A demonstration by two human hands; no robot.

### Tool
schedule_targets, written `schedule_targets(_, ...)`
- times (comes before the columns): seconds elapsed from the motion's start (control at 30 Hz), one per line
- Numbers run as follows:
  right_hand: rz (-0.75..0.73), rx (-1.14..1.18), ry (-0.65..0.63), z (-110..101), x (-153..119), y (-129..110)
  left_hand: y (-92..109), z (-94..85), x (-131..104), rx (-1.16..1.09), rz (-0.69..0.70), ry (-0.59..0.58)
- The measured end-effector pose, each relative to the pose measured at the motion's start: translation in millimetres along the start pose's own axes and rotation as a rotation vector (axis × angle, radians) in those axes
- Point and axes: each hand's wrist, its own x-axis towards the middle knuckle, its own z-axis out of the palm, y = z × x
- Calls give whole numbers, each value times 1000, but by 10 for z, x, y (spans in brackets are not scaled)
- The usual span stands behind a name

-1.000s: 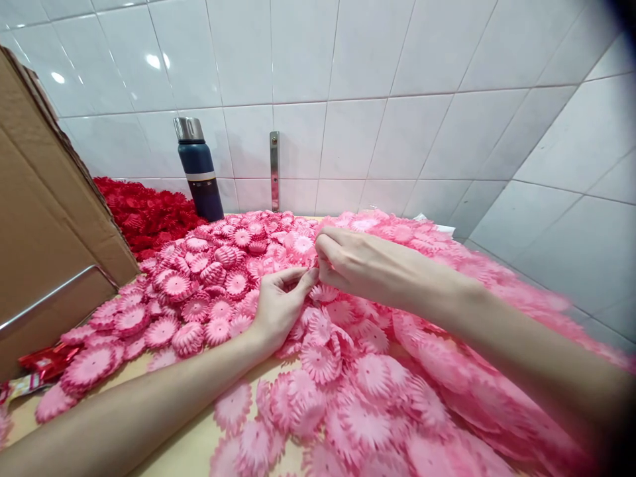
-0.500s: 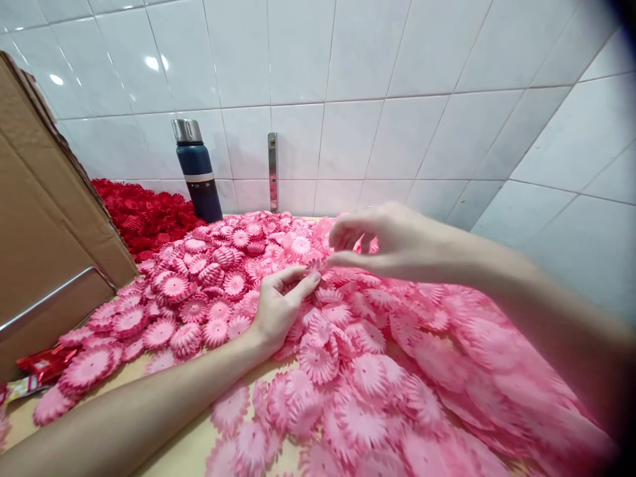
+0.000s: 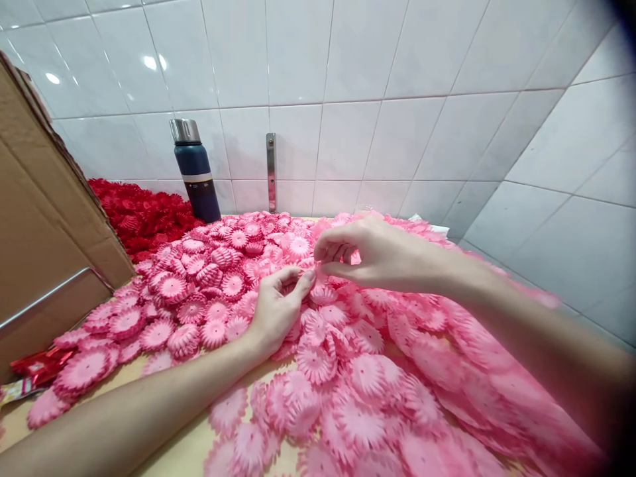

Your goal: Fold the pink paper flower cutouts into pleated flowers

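My left hand (image 3: 278, 305) is closed in a pinch over the pile, thumb against forefinger. A pink scalloped fabric petal disc is at its fingertips, mostly hidden now. From the right, my right hand (image 3: 365, 255) meets it with thumb and forefinger pinched at the same spot, the other fingers curled. What exactly lies between the right fingertips is too small to make out. Around both hands spread many loose pink petal discs (image 3: 368, 374) with toothed edges and small centre holes. Cupped, stacked pink discs (image 3: 171, 287) are heaped to the left.
A dark blue bottle (image 3: 195, 175) with a steel cap stands at the back by the tiled wall (image 3: 358, 53). Left are a cardboard box (image 3: 44, 199), a red petal heap (image 3: 149, 215) and a red wrapper (image 3: 40, 368). A metal bracket (image 3: 271, 172) is fixed to the wall.
My right hand has moved left and slightly down, its thumb and forefinger closing beside the left fingertips. My left hand keeps its pinch. The view has shifted slightly.
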Motion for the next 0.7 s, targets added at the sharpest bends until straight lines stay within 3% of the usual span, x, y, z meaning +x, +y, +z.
schedule_targets(0.43,9,38,-120,34,1,-27,29,-7,-16,120,73,15)
schedule_targets(0.7,-8,-211,-90,129,13,-134,-1,-15,-3,88,52,11)
